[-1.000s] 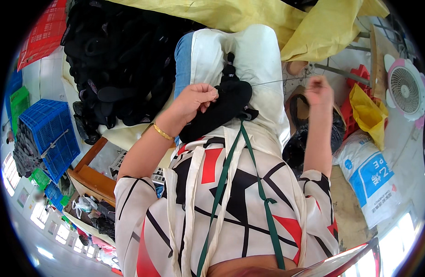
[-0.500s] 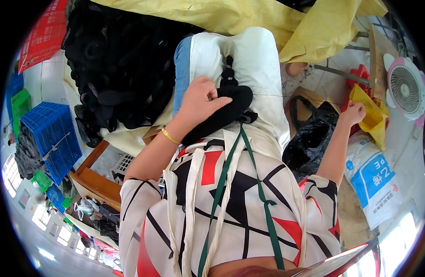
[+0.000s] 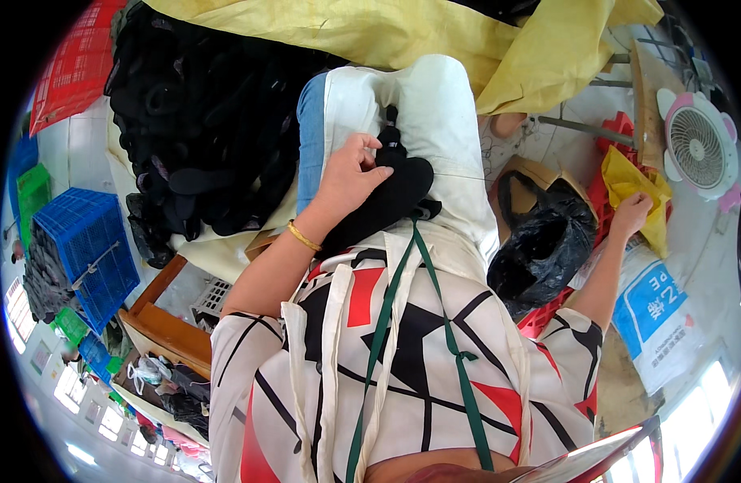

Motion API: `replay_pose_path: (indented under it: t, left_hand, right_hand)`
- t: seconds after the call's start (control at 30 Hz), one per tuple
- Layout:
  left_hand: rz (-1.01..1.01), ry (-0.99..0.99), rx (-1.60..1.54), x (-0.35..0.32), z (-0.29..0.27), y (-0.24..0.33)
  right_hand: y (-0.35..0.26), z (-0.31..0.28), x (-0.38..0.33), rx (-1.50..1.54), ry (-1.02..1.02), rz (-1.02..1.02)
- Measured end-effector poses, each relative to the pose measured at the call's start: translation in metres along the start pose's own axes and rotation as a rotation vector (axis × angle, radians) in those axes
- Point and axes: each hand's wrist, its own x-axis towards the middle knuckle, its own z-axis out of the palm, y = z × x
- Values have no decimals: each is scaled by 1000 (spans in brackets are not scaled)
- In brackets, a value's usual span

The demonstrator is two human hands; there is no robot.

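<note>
On my lap, over a white apron, lies a black sock-like fabric piece with a rounded end. My left hand rests over it, thumb and forefinger apart and nothing visible between them; the other fingers curl. Just beyond, a narrow black bundle with small pale marks lies between my thighs. My right arm reaches out to the right. There my right hand is closed, fingertips together, in front of a yellow bag; whatever it may pinch is too small to make out.
A large heap of similar black pieces is at my left. Yellow sheeting spans the far side. To my right are a black plastic bag in a carton, a white-and-blue sack and a fan. A blue crate stands far left.
My right hand has moved outward and slightly nearer me, now over the yellow bag. My left thumb and forefinger have parted a little above the black piece. The view has shifted slightly.
</note>
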Motion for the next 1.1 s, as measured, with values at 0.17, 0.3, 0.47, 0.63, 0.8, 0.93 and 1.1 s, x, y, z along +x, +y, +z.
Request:
replay_pose_path:
  t: [0.17, 0.3, 0.47, 0.63, 0.8, 0.93, 1.1]
  left_hand:
    - [71, 22, -87, 2, 2, -16]
    - [145, 134, -41, -6, -1, 3]
    - [21, 62, 46, -23, -10, 33]
    - [-137, -177, -16, -23, 6, 36]
    - [-263, -206, -404, -22, -1, 20]
    - [-369, -203, -678, -28, -6, 22]
    - [-407, -290, -681, -30, -7, 16]
  right_hand:
    - [-152, -11, -69, 653, -339, -313]
    - [-271, -63, -146, 853, -827, -738]
    - [-303, -65, -173, 814, -768, -980]
    - [-326, -110, -183, 1092, -741, -1019]
    - [-336, -111, -186, 1011, -1000, -820]
    - [-335, -87, -188, 960, -1023, -800]
    - [-346, -80, -197, 820, -799, -892]
